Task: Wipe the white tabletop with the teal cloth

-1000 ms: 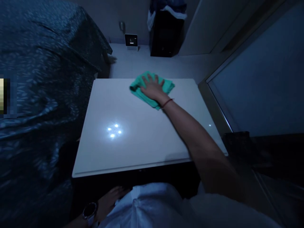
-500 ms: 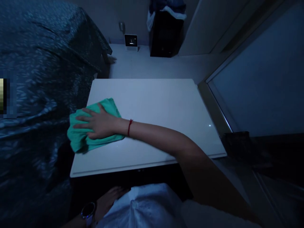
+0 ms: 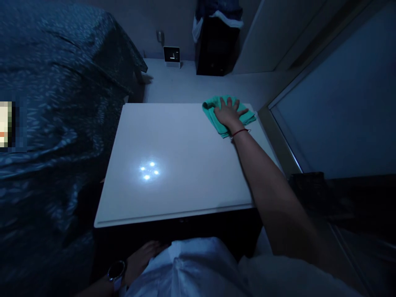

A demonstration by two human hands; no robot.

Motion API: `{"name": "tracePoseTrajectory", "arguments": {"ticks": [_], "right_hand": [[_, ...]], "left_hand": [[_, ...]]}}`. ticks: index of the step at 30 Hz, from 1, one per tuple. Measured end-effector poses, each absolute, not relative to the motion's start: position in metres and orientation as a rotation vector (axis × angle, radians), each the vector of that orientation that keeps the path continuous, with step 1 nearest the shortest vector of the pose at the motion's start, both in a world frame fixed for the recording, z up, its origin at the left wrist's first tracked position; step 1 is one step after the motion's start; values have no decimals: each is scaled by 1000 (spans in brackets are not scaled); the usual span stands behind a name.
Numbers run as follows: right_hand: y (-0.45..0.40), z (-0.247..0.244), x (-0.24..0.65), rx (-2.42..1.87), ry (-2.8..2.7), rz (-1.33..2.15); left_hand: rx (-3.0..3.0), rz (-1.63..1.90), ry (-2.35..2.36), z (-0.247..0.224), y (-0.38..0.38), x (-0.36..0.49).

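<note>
My right hand (image 3: 229, 114) lies flat with spread fingers on a green cloth (image 3: 215, 121). Beneath the cloth is the far right corner of a white tabletop (image 3: 173, 140), and part of the fabric reaches past the back edge. A thin red string bracelet circles my right wrist. Low in the picture, my left hand (image 3: 145, 255) rests close to my body with its fingers stretched out and nothing visible in it. A round-faced watch (image 3: 116, 270) is on that wrist. What the left palm touches is too dark to make out.
Patterned dark fabric (image 3: 62, 107) drapes along the left side. Beyond the table, a small screen device (image 3: 172, 57) stands near a black cabinet (image 3: 218, 45) topped with cloth. A frosted panel (image 3: 346, 103) runs along the right. Several light reflections shine on the tabletop.
My right hand and the green cloth have moved from the table's left side to its far right corner. My left hand has stayed nearly still.
</note>
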State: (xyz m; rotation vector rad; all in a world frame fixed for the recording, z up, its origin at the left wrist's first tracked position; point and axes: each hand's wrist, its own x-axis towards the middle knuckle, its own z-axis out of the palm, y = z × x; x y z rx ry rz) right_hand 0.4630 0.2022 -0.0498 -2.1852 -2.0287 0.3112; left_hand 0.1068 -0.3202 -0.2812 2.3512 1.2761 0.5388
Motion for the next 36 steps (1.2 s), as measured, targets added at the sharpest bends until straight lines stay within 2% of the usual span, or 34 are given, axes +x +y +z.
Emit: {"name": "tracePoseTrajectory", "arguments": {"ticks": [5, 9, 13, 17, 19, 22, 23, 29, 33, 36], "right_hand": [[162, -46, 373, -1888, -2368, 359], [86, -44, 273, -1189, -2778, 380], [-1, -41, 218, -577, -3036, 100], [-33, -39, 218, -322, -3117, -57], [-13, -41, 235, -369, -3100, 1], [50, -42, 279, -678, -3037, 225], [75, -42, 299, -881, -2989, 330], [177, -43, 446, -1945, -2399, 337], [189, -52, 494, -2140, -2105, 281], [179, -55, 472, -2111, -2130, 270]], "left_hand": [[2397, 549, 1186, -277, -316, 104], [2375, 543, 1250, -283, -322, 105], [2329, 569, 1299, -291, -330, 105], [2297, 453, 1297, -299, -335, 102], [2289, 438, 1267, -303, -336, 100], [2287, 431, 1251, -306, -336, 98], [2297, 421, 1236, -307, -335, 97], [2305, 414, 1214, -307, -335, 96], [2225, 458, 1300, -310, -339, 98], [2222, 435, 1266, -313, -339, 98]]}}
